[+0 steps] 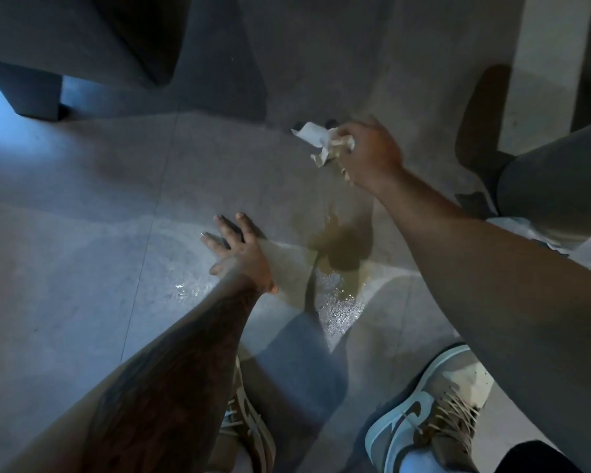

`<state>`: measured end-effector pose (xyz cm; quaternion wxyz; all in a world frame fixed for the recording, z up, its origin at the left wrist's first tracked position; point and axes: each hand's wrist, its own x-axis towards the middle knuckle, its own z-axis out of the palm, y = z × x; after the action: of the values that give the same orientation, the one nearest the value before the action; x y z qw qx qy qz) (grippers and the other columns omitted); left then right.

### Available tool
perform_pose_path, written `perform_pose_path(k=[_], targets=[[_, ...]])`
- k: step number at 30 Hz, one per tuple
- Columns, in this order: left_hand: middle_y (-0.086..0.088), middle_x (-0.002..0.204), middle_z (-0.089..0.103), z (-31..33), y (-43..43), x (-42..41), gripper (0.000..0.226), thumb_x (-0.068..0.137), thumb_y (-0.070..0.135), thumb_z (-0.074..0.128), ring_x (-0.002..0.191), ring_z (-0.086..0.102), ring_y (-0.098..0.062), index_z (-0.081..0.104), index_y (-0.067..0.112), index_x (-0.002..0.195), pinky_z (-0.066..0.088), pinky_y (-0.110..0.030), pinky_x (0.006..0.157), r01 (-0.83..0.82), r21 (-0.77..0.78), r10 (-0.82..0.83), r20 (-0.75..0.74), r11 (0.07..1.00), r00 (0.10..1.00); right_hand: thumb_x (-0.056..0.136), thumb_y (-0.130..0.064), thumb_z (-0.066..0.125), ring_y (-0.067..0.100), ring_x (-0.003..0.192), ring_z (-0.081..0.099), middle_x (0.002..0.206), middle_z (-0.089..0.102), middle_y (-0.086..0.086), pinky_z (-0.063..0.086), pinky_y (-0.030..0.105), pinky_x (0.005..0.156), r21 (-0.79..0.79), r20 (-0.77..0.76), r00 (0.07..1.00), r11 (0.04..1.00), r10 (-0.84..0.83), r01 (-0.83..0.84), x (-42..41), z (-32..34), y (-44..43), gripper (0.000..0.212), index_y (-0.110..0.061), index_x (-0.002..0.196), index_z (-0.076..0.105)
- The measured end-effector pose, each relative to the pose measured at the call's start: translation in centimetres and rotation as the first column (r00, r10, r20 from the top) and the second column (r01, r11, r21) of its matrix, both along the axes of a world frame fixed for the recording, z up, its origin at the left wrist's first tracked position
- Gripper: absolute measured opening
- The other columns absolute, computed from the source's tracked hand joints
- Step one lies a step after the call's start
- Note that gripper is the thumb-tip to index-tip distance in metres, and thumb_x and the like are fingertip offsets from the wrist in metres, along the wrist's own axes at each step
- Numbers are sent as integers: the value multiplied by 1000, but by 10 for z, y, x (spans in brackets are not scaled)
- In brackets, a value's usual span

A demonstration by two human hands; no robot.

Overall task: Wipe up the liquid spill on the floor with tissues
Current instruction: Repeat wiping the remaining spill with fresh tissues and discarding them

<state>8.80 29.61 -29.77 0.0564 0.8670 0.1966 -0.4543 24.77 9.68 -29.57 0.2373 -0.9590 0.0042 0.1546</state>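
Spill (338, 247) sitting brownish and wet on grey floor (82, 233), centre frame | tissues (325, 145) hanging crumpled, stained, upper right of centre | right hand (372, 151) clutching tissues above floor | left hand (239, 250) lying spread wide just left of spill | sneakers (434, 414) showing a swoosh, lower frame; no legible writing
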Motion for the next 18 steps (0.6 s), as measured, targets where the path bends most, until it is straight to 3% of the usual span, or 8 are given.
perform_pose_path(k=[3, 6, 10, 12, 14, 15, 18], targets=[[-18, 156, -40, -3, 0, 1, 158, 59, 41, 95, 146, -22, -52, -30, 20, 153, 46, -64, 96, -3, 18, 3, -1, 1000, 1000, 88, -42, 62, 28, 112, 58, 121, 61, 5, 46, 33, 89, -35, -65, 998, 999, 21, -24, -11, -16, 18, 34, -27, 117, 66], [-18, 156, -41, -2, -1, 2, 160, 58, 43, 95, 146, -22, -53, -33, 20, 151, 47, -63, 95, 4, 27, -3, -20, 1000, 1000, 85, -32, 61, 28, 121, 49, 126, 54, 6, 46, 38, 96, -69, -99, 936, 936, 338, -345, -53, -19, 31, 42, -25, 127, 60], [-19, 155, -41, 0, -1, 4, 160, 59, 45, 94, 145, -22, -54, -35, 18, 150, 47, -63, 95, 11, 29, -10, -39, 1000, 999, 71, -58, 49, 18, 120, 50, 119, 53, -9, 43, 41, 90, -97, -125, 841, 837, 527, -539, -93, -9, 28, 55, -36, 119, 60], [-19, 155, -41, 1, 0, 3, 160, 59, 45, 95, 145, -23, -54, -35, 18, 149, 45, -65, 96, 3, 27, -1, -41, 1000, 999, 80, -53, 57, 17, 121, 50, 121, 53, -7, 36, 35, 91, -125, -158, 793, 785, 588, -607, -105, -10, 19, 45, -34, 120, 61], [-19, 155, -41, 1, 0, 3, 160, 59, 44, 95, 145, -23, -54, -35, 18, 149, 44, -65, 96, 0, 21, 1, -34, 1000, 999, 64, -45, 77, 15, 109, 53, 109, 54, -10, 38, 33, 85, -214, -149, 749, 719, 646, -662, -121, -13, 4, 49, -34, 109, 61], [-18, 155, -41, 1, 0, 3, 160, 59, 44, 95, 145, -23, -54, -35, 18, 149, 44, -66, 96, 0, 20, 1, -32, 1000, 1000, 59, -41, 78, 14, 103, 53, 102, 54, -10, 40, 36, 89, -198, -157, 753, 726, 639, -658, -127, -16, -5, 48, -35, 104, 62], [-18, 156, -41, 2, -1, 2, 160, 59, 43, 95, 145, -23, -54, -34, 18, 150, 45, -66, 96, -2, 17, 2, -29, 1000, 1000, 73, -34, 56, 19, 106, 55, 100, 59, -6, 40, 41, 97, -77, -117, 777, 775, 618, -627, -135, -11, -19, 32, -29, 101, 70]])
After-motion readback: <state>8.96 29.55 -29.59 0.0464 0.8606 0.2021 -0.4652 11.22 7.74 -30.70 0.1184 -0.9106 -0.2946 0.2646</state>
